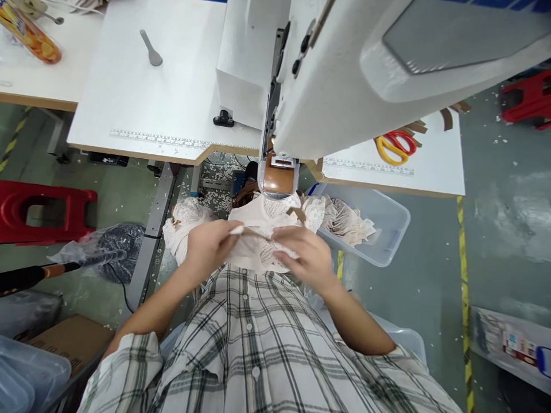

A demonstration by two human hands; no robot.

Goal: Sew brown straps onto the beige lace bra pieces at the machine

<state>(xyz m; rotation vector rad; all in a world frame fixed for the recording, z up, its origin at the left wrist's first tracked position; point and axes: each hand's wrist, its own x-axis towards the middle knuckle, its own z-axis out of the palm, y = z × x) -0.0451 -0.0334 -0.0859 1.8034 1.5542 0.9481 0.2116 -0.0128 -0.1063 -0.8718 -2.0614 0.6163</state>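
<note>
Pale lace fabric lies gathered over the front of a worker's plaid shirt, just below the rounded end of a white sewing machine. The left hand is closed, thumb and fingers pinched on one end of a narrow strip above the cloth. The right hand, fingers curled, meets the strip's other end (motion blur hides whether it truly grips). More lace spreads to either side of the wrists.

The fabric looks light, soft and limp, likely to sag or fold wherever it is unsupported. Its openwork appears delicate and apt to snag, so the smoother, plain panels and firmer edges seem the better places to take hold, with a flat pinch from both sides. The narrow strip looks pliable and a little stiffer, best taken near its ends.

Beyond the fingers, a brown plate sits at the machine's tip. To the right, a clear bin holds folded pale pieces, while scissors with red and yellow handles rest on the white tabletop. Farther out at left, a red stool stands on the scrap-flecked floor.
</note>
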